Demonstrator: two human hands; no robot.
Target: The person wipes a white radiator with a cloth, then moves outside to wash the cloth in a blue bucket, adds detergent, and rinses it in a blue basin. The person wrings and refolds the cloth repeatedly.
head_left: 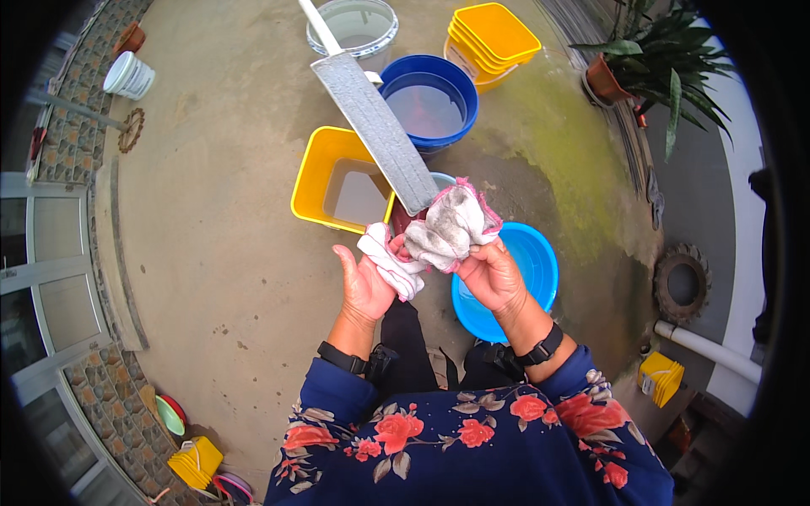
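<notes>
A white cloth [456, 226] with pink edging and grey stains is bunched up between my two hands. On its right side my right hand [492, 277] pinches the lower edge between thumb and fingers. My left hand [366, 285] is palm up with the thumb stretched out, its fingers curled into the cloth's left part and partly hidden by it. Just beyond the cloth, the grey flat pad of a mop [375, 126] slants across a yellow square bucket [314, 173] of murky water. A light-blue basin [540, 253] stands below my right hand.
Behind the mop are a dark-blue round bucket [470, 88] with water and a white bucket [393, 34]. Stacked yellow buckets [498, 34] stand at the far right, near a potted plant [607, 80]. A small tyre [683, 282] and a white pipe [709, 350] lie along the right wall.
</notes>
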